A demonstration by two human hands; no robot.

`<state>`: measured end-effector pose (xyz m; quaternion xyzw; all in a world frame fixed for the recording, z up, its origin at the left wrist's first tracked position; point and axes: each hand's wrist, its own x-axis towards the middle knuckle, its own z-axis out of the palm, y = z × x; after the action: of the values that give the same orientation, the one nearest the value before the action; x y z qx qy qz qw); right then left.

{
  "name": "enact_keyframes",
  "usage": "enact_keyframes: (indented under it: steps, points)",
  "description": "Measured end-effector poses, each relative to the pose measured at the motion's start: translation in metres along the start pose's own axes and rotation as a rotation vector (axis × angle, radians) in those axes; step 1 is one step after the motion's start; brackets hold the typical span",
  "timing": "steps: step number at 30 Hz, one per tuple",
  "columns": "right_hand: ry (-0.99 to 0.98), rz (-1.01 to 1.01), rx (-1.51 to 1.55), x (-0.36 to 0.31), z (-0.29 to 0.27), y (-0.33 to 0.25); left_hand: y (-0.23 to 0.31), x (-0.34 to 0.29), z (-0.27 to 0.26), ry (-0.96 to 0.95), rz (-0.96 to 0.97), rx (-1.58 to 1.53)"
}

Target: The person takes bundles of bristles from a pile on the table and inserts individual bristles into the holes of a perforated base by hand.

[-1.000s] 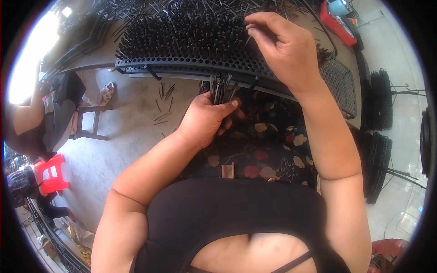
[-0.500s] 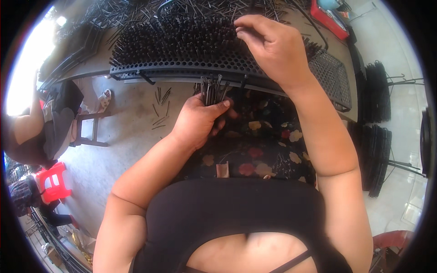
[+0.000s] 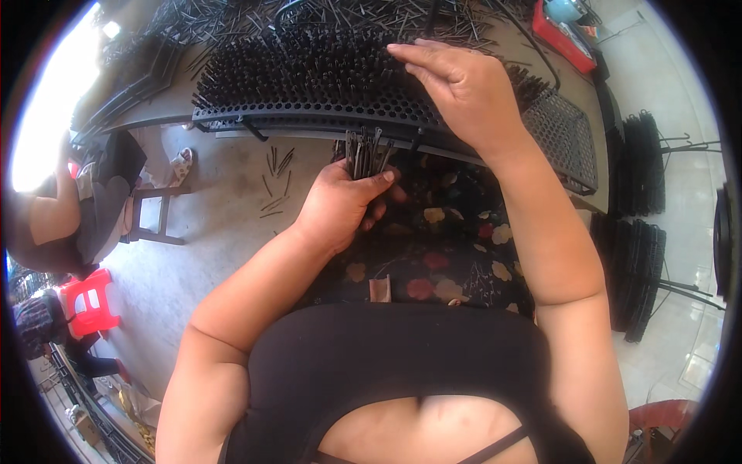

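Observation:
A bundle of thin dark metal rods stands upright in my left hand, whose fingers and thumb are wrapped round it just before the rack's front edge. Over the right part of the perforated rack is my right hand, thumb and fingers drawn together in a pinch. Whether a rod is between those fingertips cannot be made out. Many similar dark rods stand closely packed in the rack's holes, and the right hand hides some of them.
Loose rods lie heaped on the table behind the rack. More rods lie on the floor at left. A person sits there, near a red stool. A red tray is far right; dark bundles hang at right.
My right hand has shifted slightly left and a little lower over the rack, its fingers straighter. The left hand still holds its bundle in nearly the same place.

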<state>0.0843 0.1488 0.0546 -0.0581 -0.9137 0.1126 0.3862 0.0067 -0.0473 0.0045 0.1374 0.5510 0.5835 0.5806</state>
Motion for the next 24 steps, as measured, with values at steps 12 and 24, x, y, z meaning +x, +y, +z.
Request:
enact_keyframes:
  steps: [12,24]
  points:
    - [-0.06,-0.067,-0.094,0.004,0.006,0.004,-0.002,0.001,0.003,0.01,-0.014,-0.005]
    - [-0.012,0.066,-0.041,-0.011,-0.015,0.002,0.001,0.0,0.003,0.014,-0.03,-0.031]
